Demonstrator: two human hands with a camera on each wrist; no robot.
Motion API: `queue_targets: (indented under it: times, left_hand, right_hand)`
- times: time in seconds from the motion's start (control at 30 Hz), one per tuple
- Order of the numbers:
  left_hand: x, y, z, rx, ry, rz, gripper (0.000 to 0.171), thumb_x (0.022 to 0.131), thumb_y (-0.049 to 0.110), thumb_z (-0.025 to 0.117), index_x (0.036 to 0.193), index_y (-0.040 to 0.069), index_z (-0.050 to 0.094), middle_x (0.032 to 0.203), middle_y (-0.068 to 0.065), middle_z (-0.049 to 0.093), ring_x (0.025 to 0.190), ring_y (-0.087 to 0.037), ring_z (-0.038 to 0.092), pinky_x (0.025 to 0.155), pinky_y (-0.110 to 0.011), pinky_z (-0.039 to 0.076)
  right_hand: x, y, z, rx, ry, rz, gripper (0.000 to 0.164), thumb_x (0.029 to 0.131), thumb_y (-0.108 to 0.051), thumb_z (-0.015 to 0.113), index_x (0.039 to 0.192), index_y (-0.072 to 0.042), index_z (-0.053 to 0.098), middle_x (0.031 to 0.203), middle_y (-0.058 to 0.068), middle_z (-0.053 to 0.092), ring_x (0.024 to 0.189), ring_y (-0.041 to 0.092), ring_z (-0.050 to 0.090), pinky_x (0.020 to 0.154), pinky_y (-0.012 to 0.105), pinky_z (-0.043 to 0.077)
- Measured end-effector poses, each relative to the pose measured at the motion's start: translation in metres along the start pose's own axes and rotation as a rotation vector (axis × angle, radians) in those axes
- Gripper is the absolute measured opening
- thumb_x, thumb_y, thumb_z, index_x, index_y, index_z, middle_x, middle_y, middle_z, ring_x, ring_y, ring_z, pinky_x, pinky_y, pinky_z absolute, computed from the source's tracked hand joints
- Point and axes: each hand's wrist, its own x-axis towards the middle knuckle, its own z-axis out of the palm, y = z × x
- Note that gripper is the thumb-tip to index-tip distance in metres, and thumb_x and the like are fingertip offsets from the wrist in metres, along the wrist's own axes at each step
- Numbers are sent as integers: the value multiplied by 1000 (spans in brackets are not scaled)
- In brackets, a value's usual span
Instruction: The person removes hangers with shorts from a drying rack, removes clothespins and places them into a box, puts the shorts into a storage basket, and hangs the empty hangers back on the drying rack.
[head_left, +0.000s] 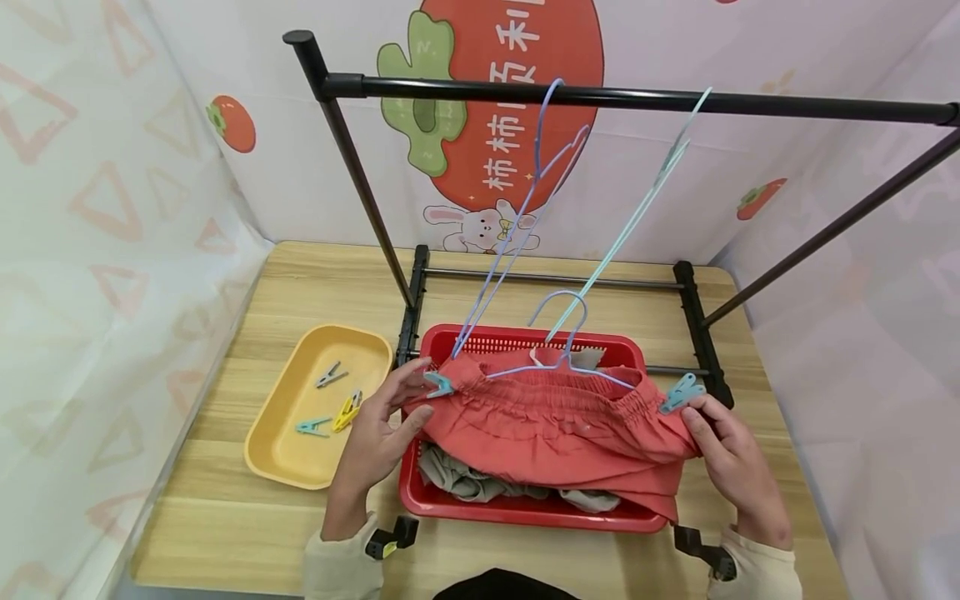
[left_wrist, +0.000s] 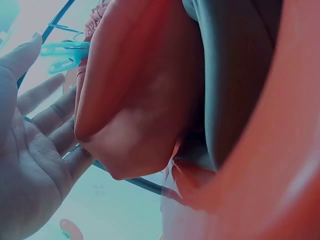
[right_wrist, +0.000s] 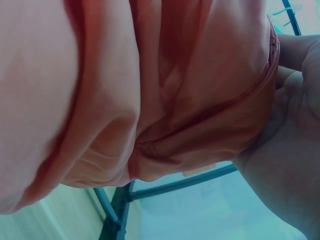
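Observation:
Red shorts with a gathered waistband lie spread over a red basket. A purple-blue hanger sits at the waistband, its hook upright and off the rail. One blue clothespin clips the left end of the waistband, another blue clothespin the right. Around the left end is my left hand; in the left wrist view its thumb stands apart and its fingers reach behind the cloth. My right hand pinches the right edge below the clothespin. Cloth hides some right fingers in the right wrist view.
A black rack's rail crosses above, with a purple hanger and a mint-green hanger on it. At left, a yellow tray contains several clothespins. Grey-green cloth lies in the basket.

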Motion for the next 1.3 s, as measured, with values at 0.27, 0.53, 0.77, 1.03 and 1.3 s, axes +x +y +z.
queue_targets:
  times: [0.27,0.53,0.77,1.03,1.3]
  left_hand:
    - [-2,-2,5,28,44,49,47,91,-14,68,134,3,58,119,-10,69,103,-24,69,89,-27,55]
    - [-1,-2,5,65,99,116,37,93,-18,62,125,-1,61,118,-11,66,109,-26,65,100,-29,50]
    - [-1,-3,3,-25,223,181,24,94,-18,60,114,-5,65,114,-20,69,109,-25,66,100,-32,51]
    - [-3,-10,-11,-178,416,250,10,96,-22,51,105,-23,56,106,-26,68,100,-22,71,91,-27,54]
    - [-16,-20,-43,-50,468,67,27,97,-19,54,124,-22,52,114,-16,65,102,-13,70,84,-20,55]
  right_hand:
    - [-1,-1,3,6,21,7,20,102,16,44,110,7,60,107,5,62,101,12,56,88,16,45]
    - [0,0,2,18,7,-3,21,103,16,41,110,8,60,110,7,62,106,12,57,92,16,45]
    - [-2,-1,3,32,10,18,24,104,14,40,111,6,62,110,13,61,107,12,57,90,16,46]
    - [-2,2,3,53,12,7,23,103,16,40,110,8,61,109,9,61,105,12,56,90,16,46]
    - [0,3,3,46,21,-1,21,102,17,43,108,7,61,106,5,63,101,12,56,87,16,46]
